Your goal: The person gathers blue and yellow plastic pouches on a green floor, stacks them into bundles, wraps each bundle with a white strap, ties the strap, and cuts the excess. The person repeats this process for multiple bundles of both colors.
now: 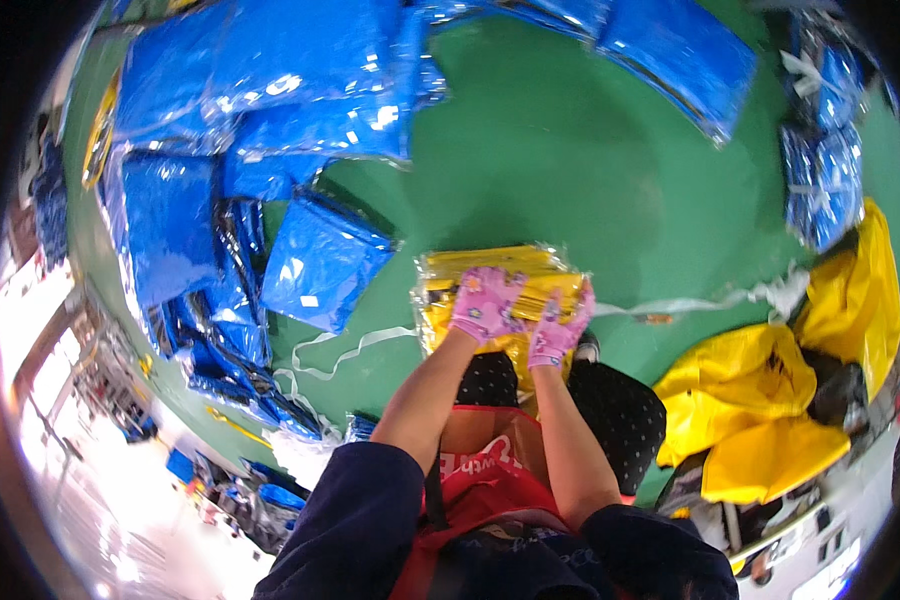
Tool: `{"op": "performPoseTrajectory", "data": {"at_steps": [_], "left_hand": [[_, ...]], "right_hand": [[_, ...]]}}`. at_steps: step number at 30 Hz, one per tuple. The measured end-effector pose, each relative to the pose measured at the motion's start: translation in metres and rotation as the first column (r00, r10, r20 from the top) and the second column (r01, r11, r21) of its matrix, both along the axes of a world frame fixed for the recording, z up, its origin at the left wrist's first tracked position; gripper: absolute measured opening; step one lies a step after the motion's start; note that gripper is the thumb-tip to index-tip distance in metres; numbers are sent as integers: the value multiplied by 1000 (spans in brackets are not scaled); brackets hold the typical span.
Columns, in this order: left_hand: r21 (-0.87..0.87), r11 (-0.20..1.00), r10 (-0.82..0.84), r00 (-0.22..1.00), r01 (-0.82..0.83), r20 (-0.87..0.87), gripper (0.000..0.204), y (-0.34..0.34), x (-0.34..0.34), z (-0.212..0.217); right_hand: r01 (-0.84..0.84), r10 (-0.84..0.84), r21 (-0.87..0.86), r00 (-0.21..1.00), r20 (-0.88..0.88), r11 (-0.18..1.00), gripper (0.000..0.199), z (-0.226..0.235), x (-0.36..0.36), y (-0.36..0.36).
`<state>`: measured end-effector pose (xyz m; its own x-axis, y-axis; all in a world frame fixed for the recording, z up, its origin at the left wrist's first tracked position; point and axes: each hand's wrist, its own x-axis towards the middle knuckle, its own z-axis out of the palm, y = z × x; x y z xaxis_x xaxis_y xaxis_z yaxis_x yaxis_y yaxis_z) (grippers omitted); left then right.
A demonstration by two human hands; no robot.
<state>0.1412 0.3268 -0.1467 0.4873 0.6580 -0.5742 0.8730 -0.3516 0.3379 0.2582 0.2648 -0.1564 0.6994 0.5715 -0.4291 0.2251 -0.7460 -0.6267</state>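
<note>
A stack of flat yellow packages in clear plastic wrap (510, 258) lies on the green floor in front of my knees. My left hand (488, 303), in a pink patterned glove, rests on its top with the fingers stretched out. At the stack's right edge lies my right hand (560, 330), gloved alike, its thumb and fingers apart against the wrap. A white strip (670, 306) runs out from the stack's right side, bunched at its far end. Another length of white strip (355, 352) curls on the floor at the left.
Blue plastic-wrapped packages (330, 262) are piled along the left and far left. A further blue package (680, 60) lies far right. Tied blue bundles (823, 185) stand at the right, beyond loose yellow sheets (745, 385). White sheeting (305, 455) sits near my left elbow.
</note>
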Motion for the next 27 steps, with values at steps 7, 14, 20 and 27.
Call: {"op": "performPoseTrajectory", "data": {"at_steps": [7,14,20,27], "left_hand": [[-103,990,107,984,-92,143,76,3,-10,-17],[159,646,555,602,-747,574,55,-64,-59,19],[-288,-745,601,-793,-602,100,54,-228,-230,-136],[-2,-339,913,-328,-941,-242,62,-278,-269,-273]], "right_hand": [[226,-188,247,968,-169,942,52,-39,-16,12],[89,-3,281,957,-291,956,51,-14,24,-24],[466,-607,-392,551,-573,793,80,-97,93,-98],[248,-220,-559,968,119,791,58,-149,118,-94]]}}
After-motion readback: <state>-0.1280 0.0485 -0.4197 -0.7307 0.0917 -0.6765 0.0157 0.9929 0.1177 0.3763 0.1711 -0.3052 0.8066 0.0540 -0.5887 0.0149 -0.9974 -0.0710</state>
